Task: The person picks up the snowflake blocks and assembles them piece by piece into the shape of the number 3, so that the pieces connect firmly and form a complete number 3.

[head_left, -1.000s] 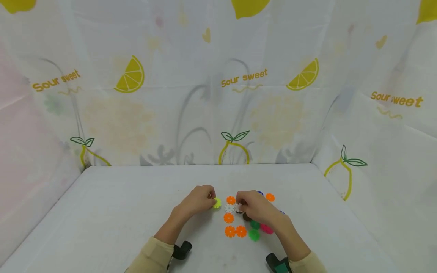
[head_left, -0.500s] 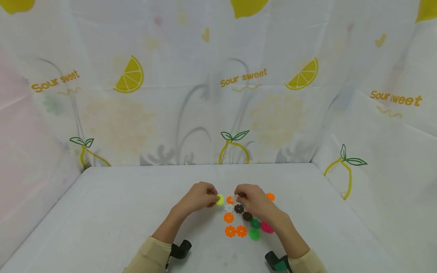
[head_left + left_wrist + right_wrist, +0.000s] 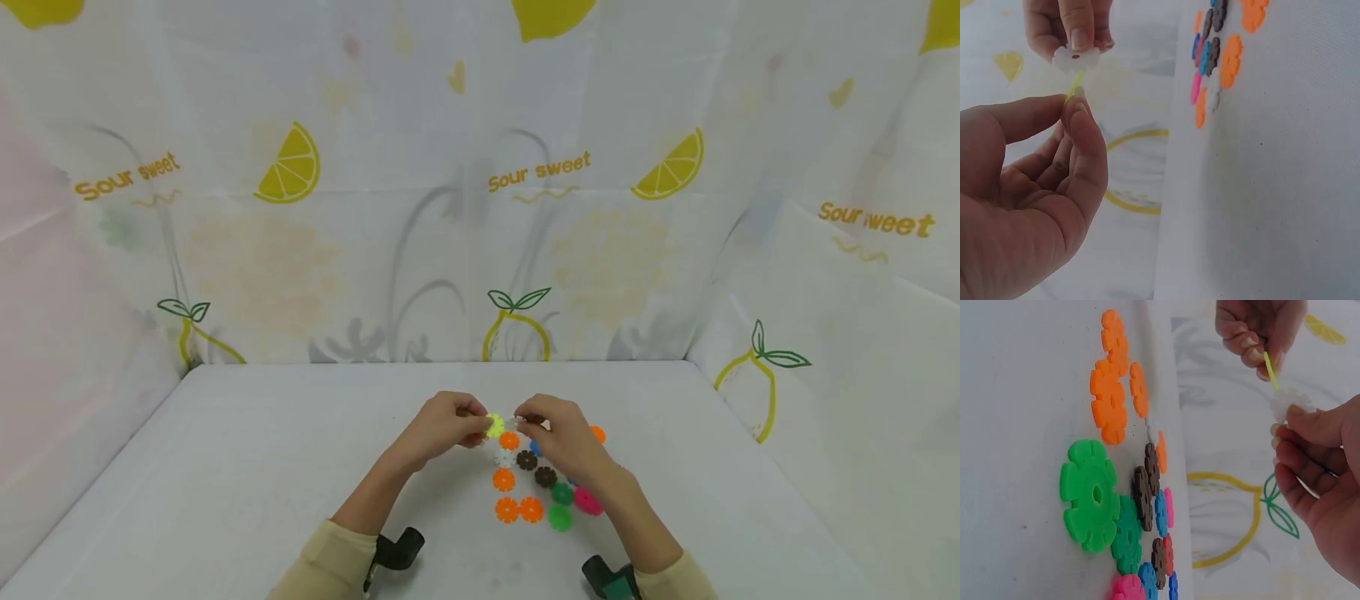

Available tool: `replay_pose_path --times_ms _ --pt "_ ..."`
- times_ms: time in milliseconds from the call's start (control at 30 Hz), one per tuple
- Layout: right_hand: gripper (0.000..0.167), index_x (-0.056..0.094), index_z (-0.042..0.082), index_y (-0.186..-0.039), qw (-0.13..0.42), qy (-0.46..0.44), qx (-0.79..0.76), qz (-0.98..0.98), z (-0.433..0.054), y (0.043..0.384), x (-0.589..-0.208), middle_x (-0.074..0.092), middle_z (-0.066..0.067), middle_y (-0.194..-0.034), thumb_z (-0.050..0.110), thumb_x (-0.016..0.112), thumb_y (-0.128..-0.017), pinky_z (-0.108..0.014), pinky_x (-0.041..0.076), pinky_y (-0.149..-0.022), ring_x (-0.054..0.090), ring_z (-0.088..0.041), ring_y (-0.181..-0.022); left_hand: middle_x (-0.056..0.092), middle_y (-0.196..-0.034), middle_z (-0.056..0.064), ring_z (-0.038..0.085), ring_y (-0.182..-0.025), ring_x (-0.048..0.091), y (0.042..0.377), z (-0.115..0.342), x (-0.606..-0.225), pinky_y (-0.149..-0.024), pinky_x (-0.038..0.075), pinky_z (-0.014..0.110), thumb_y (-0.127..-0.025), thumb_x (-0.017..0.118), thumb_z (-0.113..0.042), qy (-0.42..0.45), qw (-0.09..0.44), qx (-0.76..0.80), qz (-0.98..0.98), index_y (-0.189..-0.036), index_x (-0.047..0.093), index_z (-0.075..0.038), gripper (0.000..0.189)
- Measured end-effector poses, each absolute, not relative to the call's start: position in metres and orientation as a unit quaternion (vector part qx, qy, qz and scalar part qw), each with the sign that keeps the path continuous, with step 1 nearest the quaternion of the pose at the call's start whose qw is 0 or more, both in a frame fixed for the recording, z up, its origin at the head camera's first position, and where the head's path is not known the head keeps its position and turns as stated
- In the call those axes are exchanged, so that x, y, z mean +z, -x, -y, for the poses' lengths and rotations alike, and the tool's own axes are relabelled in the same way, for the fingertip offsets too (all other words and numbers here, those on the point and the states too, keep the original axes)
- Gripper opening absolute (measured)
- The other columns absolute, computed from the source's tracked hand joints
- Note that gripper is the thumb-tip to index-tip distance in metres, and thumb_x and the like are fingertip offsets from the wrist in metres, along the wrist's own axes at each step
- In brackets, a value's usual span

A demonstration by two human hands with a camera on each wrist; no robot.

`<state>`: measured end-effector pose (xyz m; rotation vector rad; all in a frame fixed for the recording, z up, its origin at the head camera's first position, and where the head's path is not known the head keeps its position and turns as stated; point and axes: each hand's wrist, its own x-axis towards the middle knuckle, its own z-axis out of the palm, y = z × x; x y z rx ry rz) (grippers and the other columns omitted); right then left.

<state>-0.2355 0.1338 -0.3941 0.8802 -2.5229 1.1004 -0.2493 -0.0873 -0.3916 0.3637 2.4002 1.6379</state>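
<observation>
Above the table, my left hand (image 3: 447, 423) pinches a yellow notched disc (image 3: 495, 426) between thumb and forefinger. My right hand (image 3: 561, 429) pinches a white notched disc (image 3: 1289, 404) by its edge. The two discs meet edge to edge at roughly a right angle, as both wrist views show; whether their slots have locked cannot be told. Below the hands lie loose flower-shaped discs: orange ones (image 3: 503, 480), another white one (image 3: 505, 457), dark brown ones (image 3: 545, 477), a dark green one (image 3: 562, 493), a bright green one (image 3: 560, 518) and a pink one (image 3: 588, 501). My right hand partly hides some blue ones.
The white table (image 3: 300, 467) ends at a hanging cloth (image 3: 360, 250) printed with lemons, which also stands at both sides. Black wrist-camera mounts (image 3: 400, 548) sit below each forearm near the front.
My right hand has lifted the white disc off the pile and moved away from me. My left hand has carried the yellow disc rightward and up, so the two discs now meet.
</observation>
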Motion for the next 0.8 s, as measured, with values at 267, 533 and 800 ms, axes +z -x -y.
replay_pose_path --times_ms 267,533,800 --pt "0.01 0.073 0.006 -0.091 0.179 -0.312 0.385 0.85 -0.1327 0.2329 -0.3931 0.069 0.002 -0.084 -0.003 0.072 -0.086 -0.021 0.053 -0.067 0.058 -0.006 -0.074 0.07 -0.081 0.008 0.019 -0.072 0.067 0.2452 0.0866 -0.3871 -0.072 0.06 0.029 -0.093 0.068 -0.018 -0.126 0.114 0.578 -0.798 -0.097 0.069 0.001 0.02" --pt "0.011 0.074 0.008 -0.091 0.196 -0.322 0.388 0.841 -0.1323 0.233 -0.3928 0.07 0.002 -0.084 -0.002 0.073 -0.086 -0.02 0.052 -0.065 0.056 -0.005 -0.072 0.07 -0.08 0.008 0.028 -0.076 0.069 0.246 0.0864 -0.3855 -0.073 0.06 0.03 -0.093 0.068 -0.018 -0.142 0.119 0.595 -0.782 -0.098 0.069 0.002 0.021" --pt "0.012 0.075 0.01 -0.088 0.198 -0.317 0.398 0.838 -0.1298 0.2323 -0.3907 0.069 0.004 -0.08 -0.001 0.073 -0.086 -0.021 0.05 -0.06 0.055 -0.003 -0.068 0.069 -0.079 0.007 0.031 -0.077 0.069 0.2444 0.0875 -0.3825 -0.071 0.059 0.029 -0.093 0.067 -0.017 -0.141 0.117 0.603 -0.776 -0.097 0.069 0.003 0.02"
